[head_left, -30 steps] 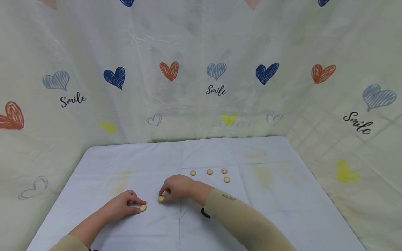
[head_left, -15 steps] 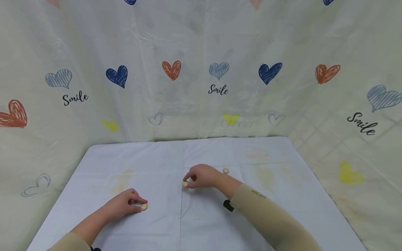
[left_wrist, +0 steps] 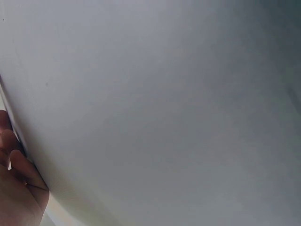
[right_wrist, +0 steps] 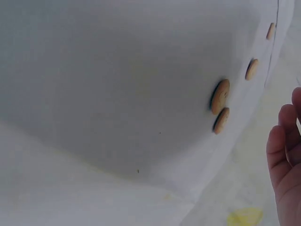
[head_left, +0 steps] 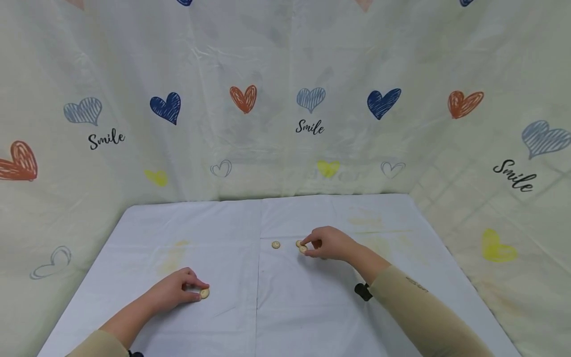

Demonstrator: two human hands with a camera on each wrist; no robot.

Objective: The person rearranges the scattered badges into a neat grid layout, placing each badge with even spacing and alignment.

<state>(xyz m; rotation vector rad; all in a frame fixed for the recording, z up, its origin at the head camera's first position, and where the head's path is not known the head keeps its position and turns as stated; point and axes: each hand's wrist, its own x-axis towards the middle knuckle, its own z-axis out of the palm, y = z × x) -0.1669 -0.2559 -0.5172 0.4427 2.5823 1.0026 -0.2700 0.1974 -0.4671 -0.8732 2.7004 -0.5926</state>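
Observation:
On the white-covered table, my left hand (head_left: pixel 171 291) pinches a round, pale wooden button (head_left: pixel 204 293) between thumb and index finger. Farther right and back, my right hand (head_left: pixel 332 243) pinches a second button (head_left: pixel 303 249) at its fingertips. That one overlaps another button (head_left: pixel 298 243) lying just behind it. To their left lies a separate button (head_left: pixel 275 245). In the right wrist view, two buttons lie close together, the nearer being the larger-looking button (right_wrist: pixel 220 96); two more are spaced out beyond them. The left wrist view catches only part of the left hand (left_wrist: pixel 19 193).
A white cloth (head_left: pixel 223 337) with creases and yellowish stains covers the table. Behind it hangs a pale curtain (head_left: pixel 267 148) printed with hearts and "Smile". Dark wrist devices, such as the right one (head_left: pixel 363 292), sit at both sleeves.
My right hand has carried its button away from beside the left hand, right and back to the row of buttons. The left hand stays in place with its button.

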